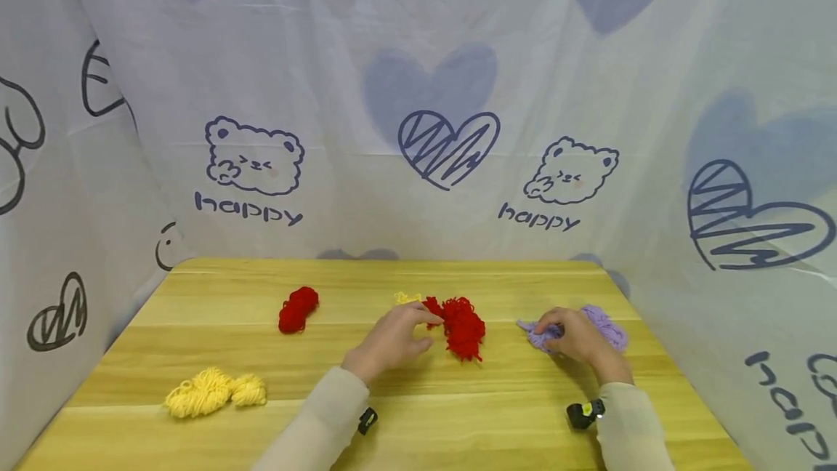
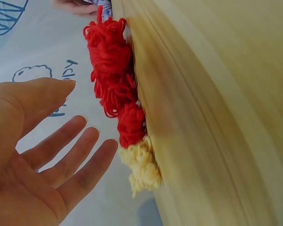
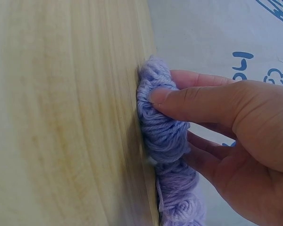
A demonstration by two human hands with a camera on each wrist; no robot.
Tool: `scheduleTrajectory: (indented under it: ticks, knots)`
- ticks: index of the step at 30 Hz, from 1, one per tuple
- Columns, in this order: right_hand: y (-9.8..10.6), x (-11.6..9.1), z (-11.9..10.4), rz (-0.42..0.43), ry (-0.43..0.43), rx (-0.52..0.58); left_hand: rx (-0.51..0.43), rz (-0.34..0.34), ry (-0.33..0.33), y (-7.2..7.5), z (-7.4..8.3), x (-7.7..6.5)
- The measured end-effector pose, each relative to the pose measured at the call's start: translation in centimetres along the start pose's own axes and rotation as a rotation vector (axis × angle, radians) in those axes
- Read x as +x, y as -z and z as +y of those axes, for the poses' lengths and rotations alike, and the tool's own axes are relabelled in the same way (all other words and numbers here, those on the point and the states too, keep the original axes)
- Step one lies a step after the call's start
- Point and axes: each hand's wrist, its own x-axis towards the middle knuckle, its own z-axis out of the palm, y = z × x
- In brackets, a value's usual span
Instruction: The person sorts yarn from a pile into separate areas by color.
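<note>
My right hand (image 1: 578, 340) pinches a skein of purple yarn (image 3: 165, 129) between thumb and fingers on the right of the table. Lighter purple yarn (image 1: 607, 327) shows beyond that hand. Near the middle, my left hand (image 1: 395, 340) hovers with fingers extended and nothing in its grasp. Its fingertips reach toward a fluffy red yarn bundle (image 1: 466, 329). In the left wrist view, a smaller red clump (image 2: 131, 125) and a pale yellow yarn clump (image 2: 144, 167) line up beside that bundle, apart from the palm.
On the wooden table (image 1: 497, 427), another red yarn skein (image 1: 298, 310) lies at the back left. Yellow yarn (image 1: 205, 392), pinched in along its length, lies at the front left. A printed white cloth (image 1: 353, 166) hangs behind the table and along both sides.
</note>
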Motion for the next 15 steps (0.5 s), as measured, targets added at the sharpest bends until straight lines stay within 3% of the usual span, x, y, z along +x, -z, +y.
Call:
scheduleTrajectory:
  ticks: [15]
  knots:
    - [-0.1, 0.0, -0.1, 0.001, -0.001, -0.018, -0.034, -0.016, -0.008, -2.2, 0.8, 2.3]
